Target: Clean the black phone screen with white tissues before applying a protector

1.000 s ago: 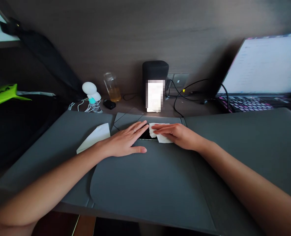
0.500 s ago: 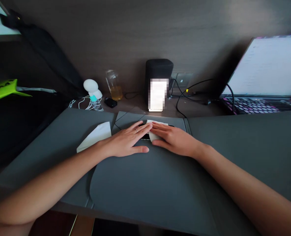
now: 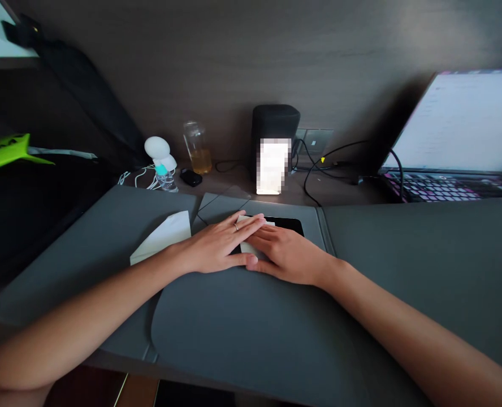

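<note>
A flat black device with rounded corners point(image 3: 291, 224), like a phone, lies on the grey mat point(image 3: 251, 328), mostly hidden under both hands. Under the fingers of my right hand point(image 3: 282, 251) is a white wipe point(image 3: 247, 247), pressed flat onto the device's surface. My left hand point(image 3: 219, 243), with a ring on one finger, lies over the device's left end, fingers stretched out. Its fingertips overlap those of my right hand, and the two thumbs touch or nearly touch. A folded white paper point(image 3: 164, 234) rests on the mat beside my left wrist.
Behind the mat stand a black speaker point(image 3: 274, 118), a lit screen point(image 3: 272, 167) leaning before it, a bottle of amber liquid point(image 3: 200, 155) and a small white fan point(image 3: 158, 148). An open laptop point(image 3: 467, 130) is at right; black cables point(image 3: 308, 183) run between.
My right hand has slid left and slightly towards me with the white wipe, uncovering the device's right end. My left hand has stayed nearly in place.
</note>
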`<state>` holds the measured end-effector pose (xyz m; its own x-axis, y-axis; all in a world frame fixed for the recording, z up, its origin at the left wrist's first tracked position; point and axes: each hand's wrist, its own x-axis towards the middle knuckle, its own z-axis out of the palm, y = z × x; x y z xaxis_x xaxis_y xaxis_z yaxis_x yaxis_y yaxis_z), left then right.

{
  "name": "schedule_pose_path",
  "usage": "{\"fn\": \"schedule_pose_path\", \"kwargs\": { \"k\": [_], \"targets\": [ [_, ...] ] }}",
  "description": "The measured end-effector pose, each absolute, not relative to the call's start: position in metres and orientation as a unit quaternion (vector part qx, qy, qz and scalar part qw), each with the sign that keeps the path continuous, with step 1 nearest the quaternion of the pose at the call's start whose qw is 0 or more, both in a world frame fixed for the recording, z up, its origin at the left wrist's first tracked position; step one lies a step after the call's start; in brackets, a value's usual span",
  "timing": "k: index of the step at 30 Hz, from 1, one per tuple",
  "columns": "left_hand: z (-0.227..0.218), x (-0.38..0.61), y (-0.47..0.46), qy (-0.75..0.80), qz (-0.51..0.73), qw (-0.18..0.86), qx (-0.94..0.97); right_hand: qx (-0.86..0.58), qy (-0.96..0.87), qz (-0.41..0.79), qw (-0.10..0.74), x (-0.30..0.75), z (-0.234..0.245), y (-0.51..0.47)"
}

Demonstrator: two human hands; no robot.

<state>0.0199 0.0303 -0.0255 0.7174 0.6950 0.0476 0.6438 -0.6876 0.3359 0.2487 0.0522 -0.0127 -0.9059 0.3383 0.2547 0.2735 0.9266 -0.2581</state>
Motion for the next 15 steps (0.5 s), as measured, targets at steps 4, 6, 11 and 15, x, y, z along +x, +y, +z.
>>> {"fn": "schedule_pose_path", "kwargs": {
  "k": [4, 6, 11, 15],
  "targets": [
    [-0.025, 0.020, 0.031, 0.365, 0.083, 0.155, 0.914, -0.186, -0.965, 0.114, 0.143, 0.250, -0.013, 0.053],
    [-0.025, 0.020, 0.030, 0.366, 0.082, 0.152, 0.915, -0.198, -0.961, 0.107, 0.160, 0.250, -0.014, 0.054],
    [-0.023, 0.022, 0.029, 0.365, 0.064, 0.151, 0.917, -0.164, -0.966, 0.121, 0.157, 0.254, -0.013, 0.052],
    [-0.024, 0.022, 0.029, 0.362, 0.053, 0.152, 0.918, -0.180, -0.965, 0.128, 0.142, 0.264, -0.010, 0.055]
  ]
}}
